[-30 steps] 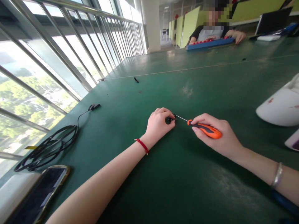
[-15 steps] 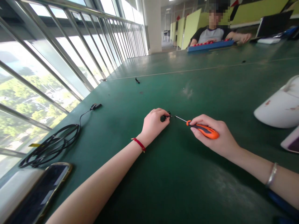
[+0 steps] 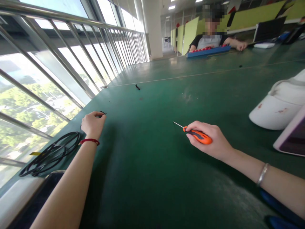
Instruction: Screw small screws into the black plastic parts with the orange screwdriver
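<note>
My left hand (image 3: 92, 124) is raised over the left part of the green table (image 3: 143, 152), its fingers pinched on a small black piece (image 3: 102, 115) mostly hidden by them. Below and beside that wrist lies a coiled black cable (image 3: 51, 152); its plug end is covered by the hand. In my right hand (image 3: 214, 140) is a screwdriver (image 3: 199, 136) with an orange and dark grey handle. Its thin shaft points left over the table, the tip touching no other thing that I can see.
A phone (image 3: 35, 203) and a white box (image 3: 19, 197) lie at lower left, partly under my forearm. At right stand a white container (image 3: 276, 108) and a pink-edged device (image 3: 293, 136). A small black bit (image 3: 137, 86) lies farther back. Across the table sits a person behind a blue tray (image 3: 209, 51).
My left hand has swung far to the left with the small black piece, away from the screwdriver tip. My right hand still holds the screwdriver, shifted slightly left in view.
</note>
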The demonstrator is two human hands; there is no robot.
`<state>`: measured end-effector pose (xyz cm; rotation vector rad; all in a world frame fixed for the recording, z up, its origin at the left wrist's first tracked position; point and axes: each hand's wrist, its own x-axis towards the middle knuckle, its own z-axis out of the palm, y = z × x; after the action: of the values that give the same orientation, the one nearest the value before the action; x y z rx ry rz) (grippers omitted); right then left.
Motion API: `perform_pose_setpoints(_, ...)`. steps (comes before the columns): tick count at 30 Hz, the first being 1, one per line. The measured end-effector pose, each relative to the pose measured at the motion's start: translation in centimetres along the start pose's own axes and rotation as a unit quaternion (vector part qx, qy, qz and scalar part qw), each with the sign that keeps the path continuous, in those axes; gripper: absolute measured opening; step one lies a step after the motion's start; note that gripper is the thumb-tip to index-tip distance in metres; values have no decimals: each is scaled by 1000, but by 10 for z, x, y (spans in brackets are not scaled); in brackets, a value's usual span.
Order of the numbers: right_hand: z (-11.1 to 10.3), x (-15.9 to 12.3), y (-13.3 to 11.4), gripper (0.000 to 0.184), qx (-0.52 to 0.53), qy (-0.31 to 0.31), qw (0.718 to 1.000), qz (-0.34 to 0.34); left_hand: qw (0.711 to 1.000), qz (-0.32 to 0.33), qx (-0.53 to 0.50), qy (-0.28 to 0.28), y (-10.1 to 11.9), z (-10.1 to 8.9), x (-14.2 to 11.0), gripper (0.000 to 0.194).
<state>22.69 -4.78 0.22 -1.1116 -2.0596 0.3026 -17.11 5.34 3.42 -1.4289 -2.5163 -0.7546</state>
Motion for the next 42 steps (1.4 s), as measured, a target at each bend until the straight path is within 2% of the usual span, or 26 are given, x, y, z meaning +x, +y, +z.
perform_pose_setpoints(4,0,0,1,9,-8,-1,1000,-7,998,-50,49,-4,-26,-3,11,37)
perform_pose_setpoints(9,0,0,2,10,-5,-8,1000,-4,997,-68,16,-18,-37,3,12,34)
perform_pose_setpoints(15,0,-1,2,9,0,-15,1000,-7,993,-89,-20,72,-43,4,12,31)
perform_pose_setpoints(23,-1,0,2,10,-7,-19,1000,-12,993,-113,5,28,-49,4,14,33)
perform_pose_setpoints(31,-1,0,2,10,-7,-16,1000,-17,990,-135,-6,44,-43,7,14,31)
perform_pose_setpoints(42,0,0,2,10,-8,-18,1000,-18,991,-129,22,20,-43,11,17,37)
